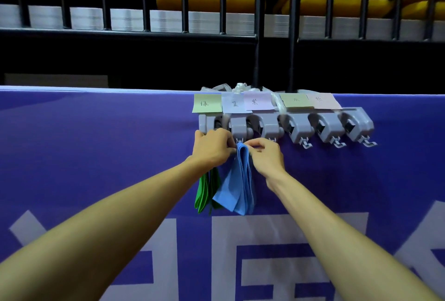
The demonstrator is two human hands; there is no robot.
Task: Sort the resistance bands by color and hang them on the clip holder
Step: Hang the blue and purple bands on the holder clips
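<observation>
Both hands pinch the folded top of the blue bands (240, 180): L hand (214, 147) w/ fingers curled on the left edge of the fold, R hand (266, 153) w/ thumb and forefinger closed on the right edge. The fold sits between the two grips, right under the small hook (239, 140) of the 2nd clip on the clip holder (296, 127), below the blue note (234, 103).

Key relation: the hook is straight above the fold and touching or nearly so; can't tell if the loop is already over it. The bands' long axis runs vertical, tails hanging down against the purple banner (96, 144). The hands are abt equally near the hook, one on each side, so prob. any lift needs to be even and straight up.

Green bands (204, 190) hang just beside on the left, partly behind the L wrist.
</observation>
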